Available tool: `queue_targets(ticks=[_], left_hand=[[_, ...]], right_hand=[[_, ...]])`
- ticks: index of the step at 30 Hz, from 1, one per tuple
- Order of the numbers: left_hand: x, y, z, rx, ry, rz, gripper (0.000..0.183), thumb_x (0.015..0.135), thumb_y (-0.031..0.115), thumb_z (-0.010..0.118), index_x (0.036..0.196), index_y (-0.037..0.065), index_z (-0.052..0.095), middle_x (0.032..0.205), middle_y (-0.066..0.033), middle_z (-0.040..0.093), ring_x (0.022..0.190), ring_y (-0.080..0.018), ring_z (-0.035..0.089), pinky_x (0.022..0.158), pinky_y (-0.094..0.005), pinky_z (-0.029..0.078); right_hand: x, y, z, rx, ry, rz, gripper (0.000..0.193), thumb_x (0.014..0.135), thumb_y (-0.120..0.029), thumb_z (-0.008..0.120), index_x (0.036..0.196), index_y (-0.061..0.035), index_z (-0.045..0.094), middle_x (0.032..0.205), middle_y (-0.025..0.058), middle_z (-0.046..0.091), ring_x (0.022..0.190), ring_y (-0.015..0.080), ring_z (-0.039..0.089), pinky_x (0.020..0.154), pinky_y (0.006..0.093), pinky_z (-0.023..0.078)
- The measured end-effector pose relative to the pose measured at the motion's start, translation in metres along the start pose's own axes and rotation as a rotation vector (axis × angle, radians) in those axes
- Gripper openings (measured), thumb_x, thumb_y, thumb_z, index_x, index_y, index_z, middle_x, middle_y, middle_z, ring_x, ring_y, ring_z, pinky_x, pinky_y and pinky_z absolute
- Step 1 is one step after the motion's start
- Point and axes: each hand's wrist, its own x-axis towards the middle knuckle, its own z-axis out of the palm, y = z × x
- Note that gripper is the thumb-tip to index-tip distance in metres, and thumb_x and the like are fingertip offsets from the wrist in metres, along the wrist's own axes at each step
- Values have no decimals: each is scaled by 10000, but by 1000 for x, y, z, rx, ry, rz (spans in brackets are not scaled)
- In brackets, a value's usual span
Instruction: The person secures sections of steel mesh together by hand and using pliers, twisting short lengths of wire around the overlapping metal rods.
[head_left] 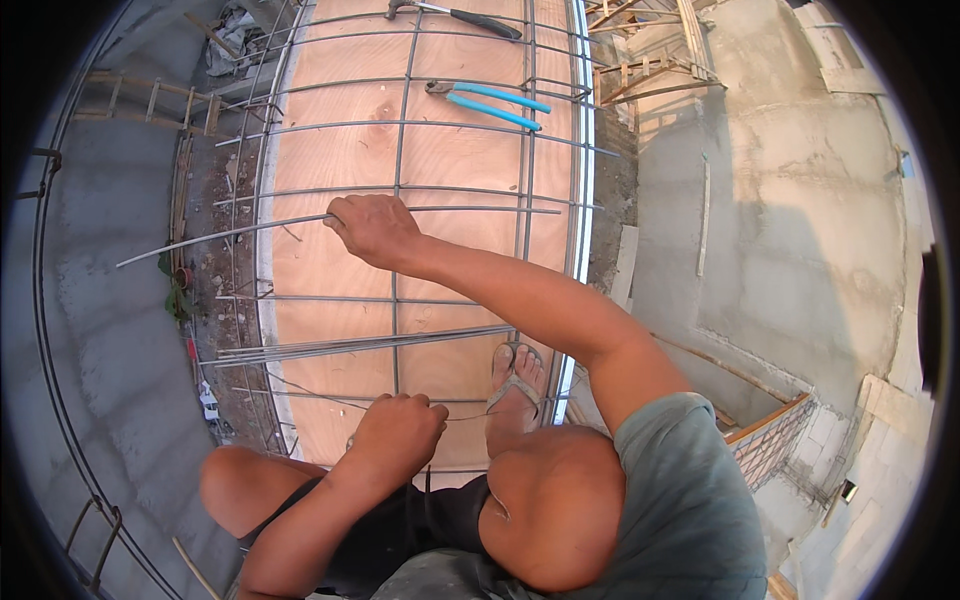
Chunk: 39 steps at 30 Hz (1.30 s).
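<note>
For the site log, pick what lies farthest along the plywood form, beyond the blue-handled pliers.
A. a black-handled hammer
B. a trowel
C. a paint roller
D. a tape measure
A: a hammer with a dark handle lies across the rebar grid at the far end of the plywood form, past the blue-handled pliers; the right hand grips a bar nearer in.
</note>
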Motion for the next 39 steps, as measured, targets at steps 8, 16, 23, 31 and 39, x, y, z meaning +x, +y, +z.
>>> queue_targets(ticks=[8,16,23,31,39], left_hand=[[9,4,-5,56,-2,36,158,916,202,664,840,65,683,771,-122,670,752,-336,697,712,-458,546],[5,4,-10,28,13,26,152,912,197,663,840,65,684,770,-121,670,756,-337,697,714,-455,545],[6,-2,7,28,24,18,127,896,160,632,870,65,713,811,-126,681,804,-312,703,732,-447,534],[3,-2,6,64,2,-10,113,858,129,621,865,79,723,804,-111,692,801,-277,708,728,-407,525],[12,4,12,100,6,-21,105,857,147,630,845,97,721,796,-98,689,794,-266,703,714,-397,515]], right_hand=[[1,-43,31,113,-109,-156,286,1017,-309,561,962,-36,623,915,190,689,876,395,686,755,502,537],[-53,43,-18,-81,-214,134,273,1049,-278,522,985,-24,600,876,168,696,893,372,692,788,500,539],[-129,105,-89,-679,-35,-44,158,920,-233,664,866,-88,697,925,65,674,979,247,594,938,469,398],[-157,101,-95,-678,-279,-10,174,919,-227,672,884,-69,736,976,79,697,1051,257,603,1068,542,342],[-164,110,-89,-679,-214,-18,187,953,-241,652,866,-82,698,794,62,708,938,255,630,1092,586,326]])
